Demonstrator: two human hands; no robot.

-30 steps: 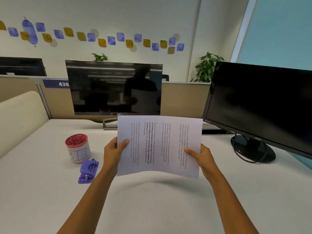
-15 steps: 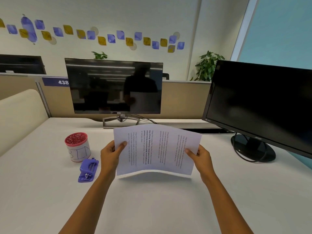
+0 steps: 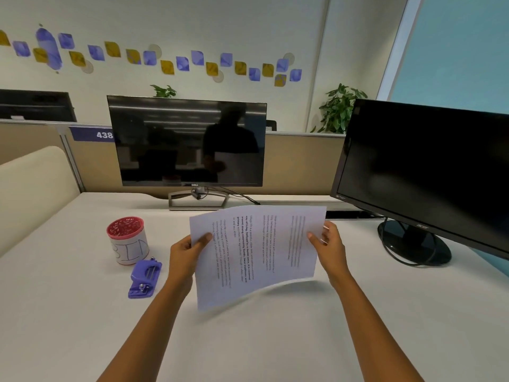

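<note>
Head view, desk inventory. Printed sheets point(image 3: 256, 252): held clear of the white desk point(image 3: 82, 326), bowed, text running sideways. Left hand point(image 3: 184, 255): pinched on the 9 o'clock edge, thumb on top. Right hand point(image 3: 329, 246): gripped on the 3 o'clock edge. Purple punch-like tool point(image 3: 145, 278): laid at 9 o'clock of the sheets, untouched, with a red-rimmed cup point(image 3: 127, 239) at its 11 o'clock. Progress is judged early: lifting is done, squaring and punching are left.

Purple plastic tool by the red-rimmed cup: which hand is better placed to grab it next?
Left hand, probably: it grips the printed white paper sheet beside the purple plastic tool; the right hand holds the far edge.
</note>
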